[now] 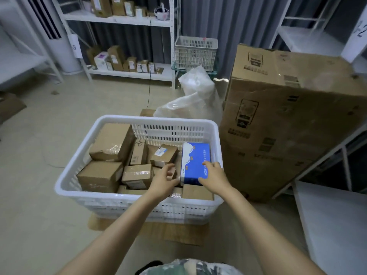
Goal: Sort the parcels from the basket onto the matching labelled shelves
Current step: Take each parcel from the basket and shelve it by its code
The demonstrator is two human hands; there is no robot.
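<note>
White basket (139, 118) of brown cartons (101, 176) set on beige floor (49, 135) before white shelves (127, 73); blue-and-white parcel (195, 161) gripped by right hand (214, 176), left hand (165, 181) held loosely open beside it.

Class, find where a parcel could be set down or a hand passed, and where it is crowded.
Free: bare floor left of the basket, towards the rear shelves. Crowded: boxes pack the basket around the blue box the right hand grips; carton blocks its right.
</note>
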